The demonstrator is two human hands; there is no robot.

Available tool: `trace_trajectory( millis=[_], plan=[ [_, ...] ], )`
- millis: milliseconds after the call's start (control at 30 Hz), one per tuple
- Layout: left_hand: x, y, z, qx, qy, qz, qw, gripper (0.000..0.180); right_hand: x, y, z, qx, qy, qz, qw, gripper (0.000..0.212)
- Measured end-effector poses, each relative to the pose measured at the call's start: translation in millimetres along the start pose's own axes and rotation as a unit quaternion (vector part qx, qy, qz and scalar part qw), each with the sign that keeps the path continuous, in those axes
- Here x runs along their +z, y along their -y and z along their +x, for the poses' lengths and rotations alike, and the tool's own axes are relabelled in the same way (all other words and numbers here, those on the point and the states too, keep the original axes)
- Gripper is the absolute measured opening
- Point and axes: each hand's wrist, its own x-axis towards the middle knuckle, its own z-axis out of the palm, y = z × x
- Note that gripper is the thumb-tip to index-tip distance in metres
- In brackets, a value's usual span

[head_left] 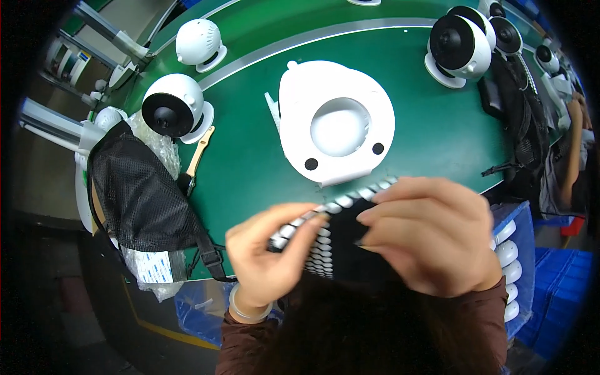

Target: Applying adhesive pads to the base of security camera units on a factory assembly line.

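My left hand [265,250] pinches a bent black sheet of round stickers [350,234] between thumb and fingers. Rows of white ovals run along its folded top edge and left part. At the sheet's right side is my right hand [431,234], blurred, with fingertips closed in against it; whether a single sticker sits between them cannot be made out. Beyond both hands lies a white rounded plastic housing [294,112] with a large round opening. Two black round pads [311,164] show on its near end, one on each side.
White ball-shaped devices with black fronts stand on the green table, at left [178,106] and far right [459,47]. A wooden-handled brush [200,153] and a black mesh bag [147,194] lie left. White parts fill a blue bin [525,262] at right. Another person's arm [572,156] shows far right.
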Motion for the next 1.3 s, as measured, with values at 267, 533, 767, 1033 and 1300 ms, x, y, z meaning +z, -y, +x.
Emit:
trace_trajectory(
  millis=[267, 533, 767, 1033, 1300],
  plan=[
    [8.1, 9.4, 10.7, 0.095, 0.004, -0.016, 0.995, 0.019, -17.9, -49.3, 42.6, 0.247, -0.044, 0.15, 0.956, 0.012],
    [9.8, 11.1, 16.2, 0.078, 0.009, -0.033, 0.996, 0.019, -14.8, -53.0, 48.4, 0.249, 0.004, 0.112, 0.962, 0.013],
    [10.4, 12.7, 17.3, 0.097, 0.005, -0.025, 0.995, 0.019, -11.1, -58.4, 48.2, 0.218, 0.003, 0.099, 0.971, 0.014],
    [9.8, 13.2, 17.2, 0.097, 0.007, -0.036, 0.995, 0.019, -14.2, -58.1, 47.1, 0.234, 0.024, 0.116, 0.965, 0.012],
    [11.9, 13.9, 17.4, 0.09, 0.003, -0.06, 0.994, 0.019, -15.3, -56.6, 47.7, 0.266, 0.026, 0.128, 0.955, 0.01]
  ],
)
